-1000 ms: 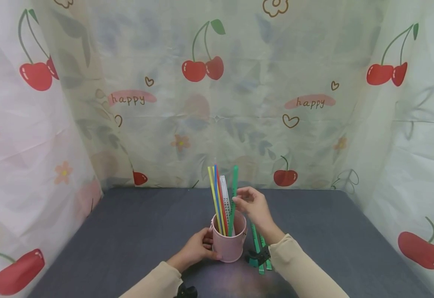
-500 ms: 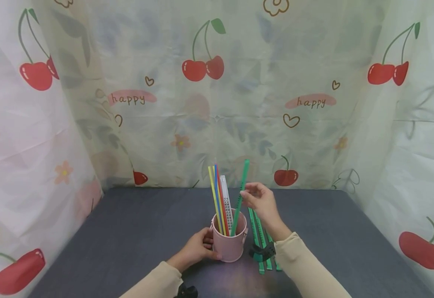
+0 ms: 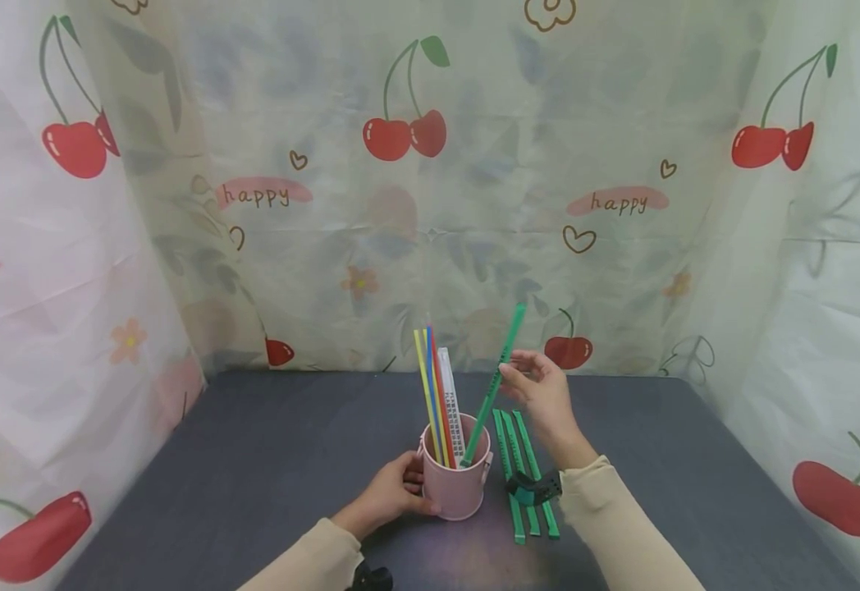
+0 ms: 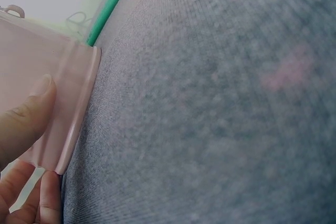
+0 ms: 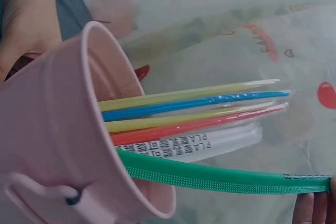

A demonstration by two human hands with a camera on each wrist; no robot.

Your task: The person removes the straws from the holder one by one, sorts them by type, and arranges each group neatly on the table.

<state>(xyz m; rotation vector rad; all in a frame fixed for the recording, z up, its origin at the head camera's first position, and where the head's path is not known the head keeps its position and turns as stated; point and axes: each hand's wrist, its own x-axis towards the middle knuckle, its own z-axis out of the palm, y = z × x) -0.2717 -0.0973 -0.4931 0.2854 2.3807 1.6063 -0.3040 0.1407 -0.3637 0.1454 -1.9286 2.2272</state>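
A pink bucket (image 3: 452, 494) stands upright on the table, my left hand (image 3: 389, 494) gripping its left side, thumb in front. Inside lean yellow straws (image 5: 178, 96), a blue straw (image 5: 194, 105), a red straw (image 5: 194, 126) and a white printed straw wrapper (image 5: 215, 142). Between thumb and fingers, my right hand (image 3: 548, 406) pinches a green-wrapped straw (image 3: 491, 394). It slants up to the right, its lower end still inside the bucket's mouth. Several more green-wrapped straws (image 3: 505, 460) lie on the table right of the bucket, partly covered by the right wrist's black strap.
The dark table (image 3: 290, 460) spreads out on both sides of the bucket. A cherry-printed curtain (image 3: 489, 205) encloses the back and sides. A small handle lug (image 5: 84, 198) sticks out from the bucket's side.
My right hand has moved right and slightly up, tilting the green-wrapped straw away from the other straws. More green-wrapped straws on the table have come into view. The left hand has stayed still.
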